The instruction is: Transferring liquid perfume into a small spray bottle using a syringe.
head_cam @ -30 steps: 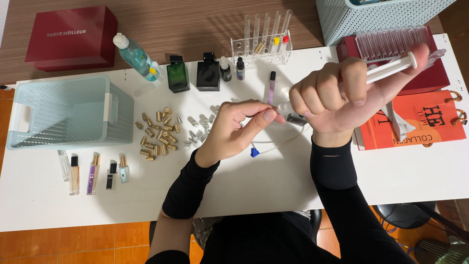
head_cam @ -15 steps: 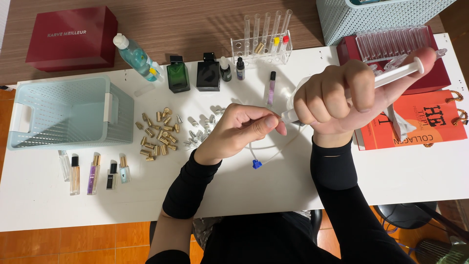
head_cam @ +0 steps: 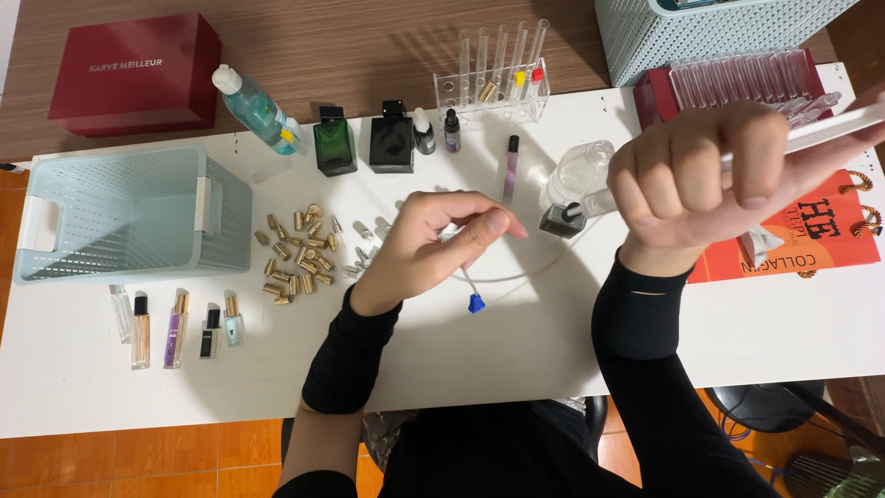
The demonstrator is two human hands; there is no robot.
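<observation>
right hand (head_cam: pixel 701 180) fisted around white plastic syringe (head_cam: pixel 830 124); left hand (head_cam: pixel 433 244) fingers pinch thin clear tube (head_cam: pixel 466 277); step: joining them, next needs aligning.

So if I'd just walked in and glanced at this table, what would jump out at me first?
Probably the right hand, raised in a fist around a white syringe above the table's right side. Near the middle, the left hand pinches a thin clear tube with a blue tip. Further left lies a scatter of small gold caps beside a pale blue basket, and a rack of test tubes stands at the far edge.
</observation>
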